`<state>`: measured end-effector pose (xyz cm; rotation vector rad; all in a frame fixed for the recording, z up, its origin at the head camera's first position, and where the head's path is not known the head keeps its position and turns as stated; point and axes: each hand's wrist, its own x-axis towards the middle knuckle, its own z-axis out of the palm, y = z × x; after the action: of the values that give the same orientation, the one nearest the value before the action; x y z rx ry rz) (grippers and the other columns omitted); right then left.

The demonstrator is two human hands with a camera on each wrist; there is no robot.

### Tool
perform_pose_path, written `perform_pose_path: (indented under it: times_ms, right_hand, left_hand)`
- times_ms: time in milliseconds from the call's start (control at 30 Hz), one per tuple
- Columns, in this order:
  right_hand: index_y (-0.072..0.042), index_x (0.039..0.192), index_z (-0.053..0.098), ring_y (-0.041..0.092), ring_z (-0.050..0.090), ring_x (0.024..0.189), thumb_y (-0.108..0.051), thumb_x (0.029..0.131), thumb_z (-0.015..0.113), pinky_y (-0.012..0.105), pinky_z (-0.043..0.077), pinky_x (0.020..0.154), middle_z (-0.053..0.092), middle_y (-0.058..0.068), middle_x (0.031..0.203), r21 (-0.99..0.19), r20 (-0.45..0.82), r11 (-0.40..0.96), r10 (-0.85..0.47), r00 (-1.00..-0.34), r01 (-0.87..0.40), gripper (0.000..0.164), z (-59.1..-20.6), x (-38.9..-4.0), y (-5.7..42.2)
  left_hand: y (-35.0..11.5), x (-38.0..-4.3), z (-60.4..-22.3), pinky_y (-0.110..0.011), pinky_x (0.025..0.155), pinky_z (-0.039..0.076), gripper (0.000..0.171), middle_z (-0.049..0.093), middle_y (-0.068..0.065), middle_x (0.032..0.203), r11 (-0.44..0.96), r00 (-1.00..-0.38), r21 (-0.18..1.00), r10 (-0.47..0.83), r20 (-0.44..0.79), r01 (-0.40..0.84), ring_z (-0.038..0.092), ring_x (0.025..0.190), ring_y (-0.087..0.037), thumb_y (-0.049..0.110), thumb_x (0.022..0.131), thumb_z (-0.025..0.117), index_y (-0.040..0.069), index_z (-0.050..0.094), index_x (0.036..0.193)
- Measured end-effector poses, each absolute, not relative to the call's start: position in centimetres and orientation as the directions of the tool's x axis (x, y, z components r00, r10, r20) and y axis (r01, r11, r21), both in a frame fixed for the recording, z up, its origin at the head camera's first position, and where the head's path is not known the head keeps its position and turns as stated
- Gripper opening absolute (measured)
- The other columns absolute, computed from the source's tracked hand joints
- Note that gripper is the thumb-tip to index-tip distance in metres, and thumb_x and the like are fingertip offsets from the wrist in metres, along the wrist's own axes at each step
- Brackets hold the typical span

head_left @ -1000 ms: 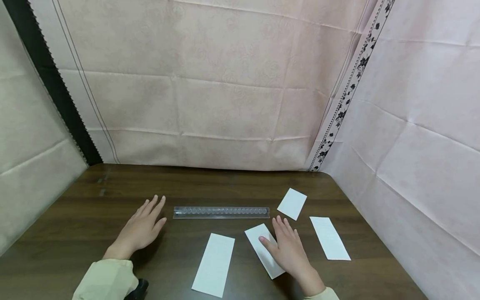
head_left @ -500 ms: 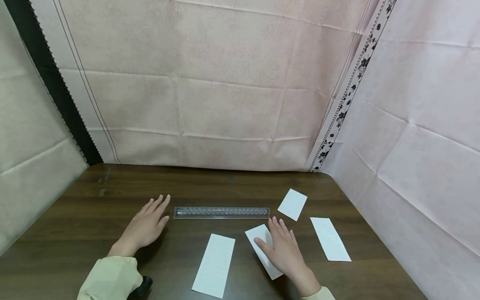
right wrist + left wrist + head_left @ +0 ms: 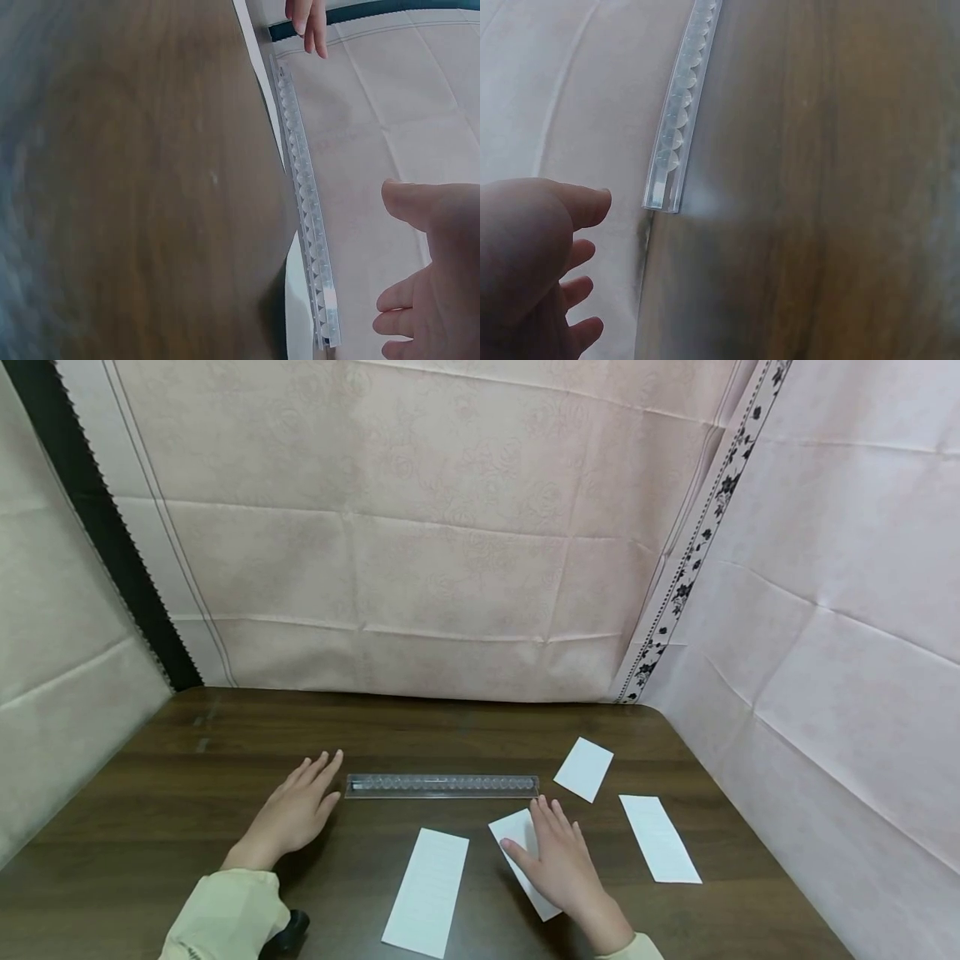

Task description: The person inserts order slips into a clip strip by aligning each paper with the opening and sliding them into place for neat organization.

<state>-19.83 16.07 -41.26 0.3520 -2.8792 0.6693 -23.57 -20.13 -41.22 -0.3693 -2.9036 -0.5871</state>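
Note:
A long clear plastic case (image 3: 442,787) lies across the brown table, with a row of rounded see-through pieces inside. My left hand (image 3: 288,818) hovers just beyond the case's left end, fingers spread and holding nothing. In the left wrist view its thumb points toward the near end of the case (image 3: 676,112). My right hand (image 3: 562,864) is over a white paper slip (image 3: 517,835), hiding part of it, with its fingertips close to the case's right end. Nothing is between its fingers. The right wrist view shows the case (image 3: 304,195) beside the right thumb.
Another white slip (image 3: 427,893) lies between the hands, nearer the front. Two more paper pieces, a short one (image 3: 585,769) and a longer one (image 3: 660,839), lie on the right. Pale cloth (image 3: 450,527) hangs behind the table (image 3: 337,718) and along both sides.
My left hand has shifted slightly right toward the case's left end. My right hand has drifted a little left toward its right end. The case and papers stay in place.

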Motion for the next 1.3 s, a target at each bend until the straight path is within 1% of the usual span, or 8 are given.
perform_pose_path:
  times_ms: [267, 567, 767, 1100, 1300]
  right_hand:
    - [0.006, 0.136, 0.041, 0.038, 0.023, 0.135, -0.052, 0.088, 0.054, 0.061, 0.016, 0.104, 0.034, 0.022, 0.143, -0.437, 0.198, 0.856, -0.208, -0.958, -0.276, 0.077, -41.3, -19.4, 15.4]
    - [0.006, 0.137, 0.04, 0.037, 0.023, 0.135, -0.053, 0.088, 0.053, 0.061, 0.017, 0.104, 0.035, 0.021, 0.143, -0.433, 0.185, 0.859, -0.211, -0.96, -0.273, 0.078, -41.5, -19.3, 14.9]
    - [0.006, 0.138, 0.039, 0.037, 0.023, 0.135, -0.054, 0.088, 0.053, 0.061, 0.016, 0.104, 0.034, 0.022, 0.144, -0.443, 0.17, 0.852, -0.225, -0.959, -0.278, 0.08, -41.6, -19.2, 14.4]
    - [0.007, 0.138, 0.038, 0.036, 0.021, 0.136, -0.056, 0.088, 0.052, 0.06, 0.016, 0.104, 0.033, 0.022, 0.144, -0.448, 0.143, 0.844, -0.259, -0.955, -0.296, 0.081, -41.5, -19.1, 13.6]
    - [0.007, 0.138, 0.038, 0.037, 0.021, 0.136, -0.056, 0.088, 0.051, 0.06, 0.015, 0.105, 0.033, 0.022, 0.144, -0.456, 0.127, 0.833, -0.288, -0.949, -0.314, 0.082, -41.5, -18.8, 13.1]
  left_hand:
    - [-19.9, -23.6, -41.5, -0.066, 0.099, 0.02, 0.06, 0.024, -0.029, 0.146, 0.89, -0.959, 0.369, 0.208, 0.194, 0.268, 0.02, 0.131, -0.049, 0.019, 0.096, 0.051, 0.003, 0.024, 0.147]
    - [-19.7, -23.9, -41.6, -0.065, 0.099, 0.022, 0.059, 0.025, -0.029, 0.145, 0.889, -0.955, 0.365, 0.214, 0.205, 0.277, 0.023, 0.13, -0.049, 0.017, 0.096, 0.052, 0.003, 0.025, 0.147]
    - [-19.6, -24.2, -41.8, -0.065, 0.097, 0.025, 0.059, 0.026, -0.03, 0.144, 0.883, -0.953, 0.373, 0.219, 0.208, 0.285, 0.026, 0.128, -0.05, 0.016, 0.095, 0.053, 0.001, 0.027, 0.146]
    - [-19.6, -24.7, -42.1, -0.065, 0.095, 0.028, 0.058, 0.025, -0.03, 0.144, 0.867, -0.959, 0.417, 0.211, 0.191, 0.274, 0.027, 0.126, -0.051, 0.016, 0.096, 0.05, 0.002, 0.025, 0.147]
    - [-19.6, -25.0, -42.4, -0.064, 0.095, 0.028, 0.055, 0.028, -0.032, 0.142, 0.827, -0.959, 0.489, 0.214, 0.184, 0.278, 0.029, 0.125, -0.051, 0.012, 0.096, 0.05, -0.001, 0.027, 0.145]
